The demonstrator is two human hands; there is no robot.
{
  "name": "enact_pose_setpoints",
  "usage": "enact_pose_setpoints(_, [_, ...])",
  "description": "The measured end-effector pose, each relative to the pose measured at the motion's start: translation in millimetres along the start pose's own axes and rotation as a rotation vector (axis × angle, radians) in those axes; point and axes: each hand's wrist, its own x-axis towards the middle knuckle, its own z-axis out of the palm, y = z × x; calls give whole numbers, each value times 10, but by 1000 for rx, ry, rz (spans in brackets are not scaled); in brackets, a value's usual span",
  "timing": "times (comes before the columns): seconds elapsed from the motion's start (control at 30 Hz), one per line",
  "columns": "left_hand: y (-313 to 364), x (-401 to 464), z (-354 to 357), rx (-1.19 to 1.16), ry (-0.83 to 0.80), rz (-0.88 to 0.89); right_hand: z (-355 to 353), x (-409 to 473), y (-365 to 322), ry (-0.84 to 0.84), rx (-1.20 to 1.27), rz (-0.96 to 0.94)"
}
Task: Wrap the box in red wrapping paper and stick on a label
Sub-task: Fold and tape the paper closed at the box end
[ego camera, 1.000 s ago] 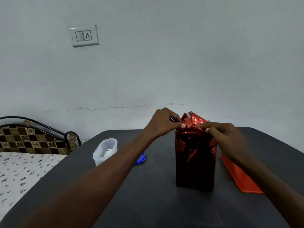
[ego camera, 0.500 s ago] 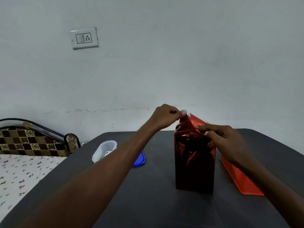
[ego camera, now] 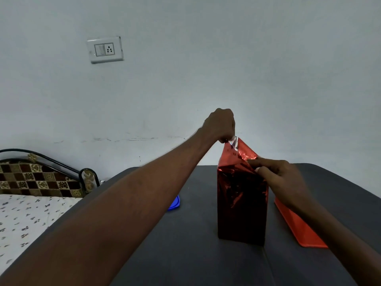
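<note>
A tall box (ego camera: pixel 241 203) stands upright on the dark table (ego camera: pixel 195 254), covered in shiny red wrapping paper. At its top a triangular paper flap (ego camera: pixel 239 153) is lifted to a point. My left hand (ego camera: pixel 221 125) pinches the tip of that flap from above. My right hand (ego camera: pixel 282 178) presses its fingers against the flap's right fold at the box's top edge. No label is in view.
An orange-red tray (ego camera: pixel 296 228) lies right of the box, partly under my right forearm. A blue lid (ego camera: pixel 174 203) peeks out behind my left forearm. A bed with a patterned headboard (ego camera: pixel 37 180) stands left of the table. A wall socket (ego camera: pixel 105 49) is high on the wall.
My left hand has pulled the paper flap upward from the box top into a raised point. My right hand stayed at the fold. The clear container is now hidden behind my left arm.
</note>
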Motion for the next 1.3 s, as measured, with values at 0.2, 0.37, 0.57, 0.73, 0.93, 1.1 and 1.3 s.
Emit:
enact_pose_setpoints(0.2, [-271,-253,-170,-302,216,-25,5,12,21,2,-2,18])
enact_pose_setpoints(0.37, [-556,-768,8,-434,61,-132,25,-6,12,16,-2,34])
enact_pose_setpoints(0.57, [-451,-947,347,-532,82,6,31,-2,5,-3,19,16])
enact_pose_setpoints(0.73, [-402,-860,443,-490,68,53,13,-8,45,-32,30,13])
enact_pose_setpoints(0.93, [-404,-769,365,-420,-21,117,4,-9,43,-45,20,-1])
enact_pose_setpoints(1.1, [-394,-667,322,-355,-145,188,26,-32,61,-27,5,-1])
enact_pose_setpoints(1.3, [-387,-571,270,-353,-261,189,30,-48,70,-21,36,-1])
